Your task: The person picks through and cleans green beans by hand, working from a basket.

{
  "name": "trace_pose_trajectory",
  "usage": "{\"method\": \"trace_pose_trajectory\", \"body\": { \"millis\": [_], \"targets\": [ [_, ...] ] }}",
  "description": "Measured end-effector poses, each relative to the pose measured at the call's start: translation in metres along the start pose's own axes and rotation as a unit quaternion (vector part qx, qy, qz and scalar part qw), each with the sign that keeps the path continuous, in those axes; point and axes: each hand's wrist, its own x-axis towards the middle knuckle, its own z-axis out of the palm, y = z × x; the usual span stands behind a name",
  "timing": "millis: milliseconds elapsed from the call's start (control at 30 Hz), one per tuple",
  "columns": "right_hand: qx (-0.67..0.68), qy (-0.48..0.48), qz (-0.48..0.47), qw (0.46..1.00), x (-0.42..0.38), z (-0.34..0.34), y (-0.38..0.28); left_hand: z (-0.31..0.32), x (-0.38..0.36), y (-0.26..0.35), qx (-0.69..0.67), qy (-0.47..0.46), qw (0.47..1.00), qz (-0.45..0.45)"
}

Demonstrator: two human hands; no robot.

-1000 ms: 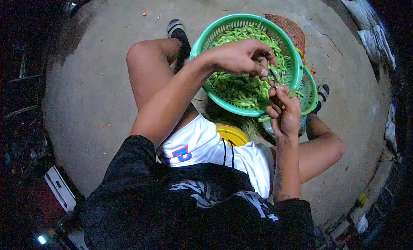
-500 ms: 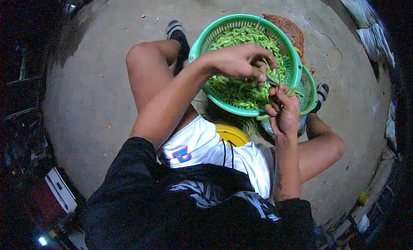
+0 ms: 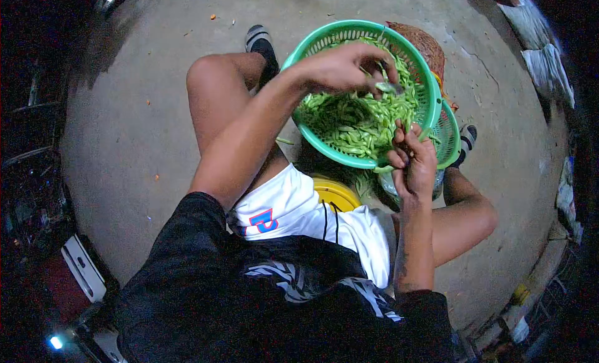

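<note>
A large green plastic basket (image 3: 315, 142) is filled with cut green bean pieces (image 3: 359, 138). Over it, my left hand (image 3: 349, 66) is closed around a small knife (image 3: 392, 88); its short greyish blade is blurred and the handle is hidden by the fingers. Cut bean pieces lie close to the blade. At the basket's near right rim, my right hand (image 3: 415, 157) is closed on green beans (image 3: 409, 121), whose ends stick out above the fingers and to the left. The two hands are apart.
A second green basket (image 3: 450, 135) stands beneath the first, at its right. Behind is a reddish-brown mesh sack (image 3: 424, 44). A yellow round lid (image 3: 337, 193) lies between my legs. Orange scraps dot the concrete floor (image 3: 137, 126). Pale sacks (image 3: 540, 57) line the right side.
My left hand with the knife has moved up and away from my right hand, over the bean pieces. My right hand stays nearly in place, holding the beans.
</note>
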Motion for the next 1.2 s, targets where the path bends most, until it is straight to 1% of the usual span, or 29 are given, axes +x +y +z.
{"method": "trace_pose_trajectory", "body": {
  "millis": [33,100,133,167,233,300,400,433,500,567,600,633,667,700,767,800,867,900,933,967,1000,1033,1067,1133,1167,1200],
  "targets": [
    [0.002,-0.003,-0.002,1.0,0.001,0.005,-0.004,-0.008,-0.001,0.0,-0.025,0.008,1.0,0.002],
    [0.081,-0.04,0.046,0.995,0.005,0.013,-0.011,-0.016,-0.004,0.0,0.012,-0.005,1.0,-0.029],
    [0.08,-0.068,0.049,0.993,0.007,0.009,-0.012,-0.015,-0.003,-0.002,0.013,-0.006,1.0,-0.028],
    [0.079,-0.068,0.048,0.993,0.007,0.01,-0.01,-0.013,-0.004,-0.005,0.029,0.011,0.999,-0.025],
    [-0.049,0.006,-0.007,0.999,0.007,0.016,-0.003,-0.01,-0.005,-0.006,0.044,0.03,0.998,-0.023],
    [-0.032,-0.01,-0.009,0.999,0.007,0.01,-0.001,-0.007,-0.005,-0.005,0.039,0.038,0.998,-0.015],
    [-0.021,0.0,-0.01,1.0,0.008,0.008,0.001,-0.001,-0.005,-0.001,0.02,0.031,0.999,-0.019],
    [-0.038,0.018,-0.02,0.999,0.009,0.008,0.003,0.001,-0.003,-0.004,0.021,0.031,0.999,-0.018],
    [-0.055,0.036,-0.03,0.997,0.011,0.008,0.006,0.007,0.0,-0.008,0.078,0.009,0.997,0.021],
    [-0.142,0.063,-0.061,0.986,0.012,0.01,0.007,0.013,0.001,-0.009,0.097,-0.01,0.995,0.011],
    [-0.143,0.064,-0.062,0.986,0.013,0.009,0.006,0.016,0.002,-0.006,0.128,-0.014,0.991,0.02],
    [-0.198,0.045,-0.089,0.975,0.015,0.008,0.005,0.018,0.002,-0.004,0.16,-0.018,0.987,0.028],
    [-0.225,0.036,-0.101,0.968,0.015,0.007,0.004,0.017,0.001,0.0,0.144,-0.026,0.989,-0.002],
    [-0.251,0.028,-0.115,0.961,0.013,0.012,0.001,0.015,0.001,-0.004,0.143,-0.026,0.989,-0.002],
    [-0.303,0.029,-0.04,0.952,0.009,0.02,-0.009,0.01,0.002,-0.009,0.111,-0.013,0.993,0.032],
    [-0.303,0.028,-0.041,0.952,0.009,0.018,-0.01,0.009,0.0,-0.007,0.086,-0.01,0.996,0.028],
    [-0.242,-0.01,0.043,0.969,0.007,0.011,-0.016,0.005,-0.003,-0.002,0.028,-0.011,1.0,0.009],
    [-0.242,-0.01,0.043,0.969,0.009,0.006,-0.016,0.003,-0.004,-0.002,-0.004,-0.015,1.0,-0.008],
    [-0.235,-0.008,0.032,0.971,0.01,0.001,-0.014,0.002,-0.005,-0.001,0.034,-0.009,0.999,0.009],
    [-0.226,-0.005,0.02,0.974,0.011,-0.004,-0.013,0.003,-0.005,-0.001,0.035,-0.009,0.999,0.009],
    [-0.226,-0.005,0.021,0.974,0.011,-0.005,-0.013,0.003,-0.005,-0.001,0.074,-0.017,0.997,0.014],
    [-0.255,-0.008,0.014,0.967,0.011,-0.006,-0.014,0.003,-0.005,-0.001,0.113,-0.025,0.993,0.021],
    [-0.284,-0.01,0.007,0.959,0.011,-0.007,-0.015,0.004,-0.005,0.0,0.113,-0.025,0.993,0.021],
    [-0.271,0.007,0.015,0.962,0.009,-0.006,-0.015,0.005,-0.006,-0.001,0.16,-0.016,0.985,0.057],
    [-0.258,0.023,0.023,0.965,0.008,-0.006,-0.014,0.006,-0.006,-0.001,0.16,-0.016,0.985,0.057],
    [-0.259,0.023,0.023,0.965,0.008,-0.004,-0.015,0.007,-0.007,0.0,0.16,-0.017,0.986,0.037]
  ]
}}
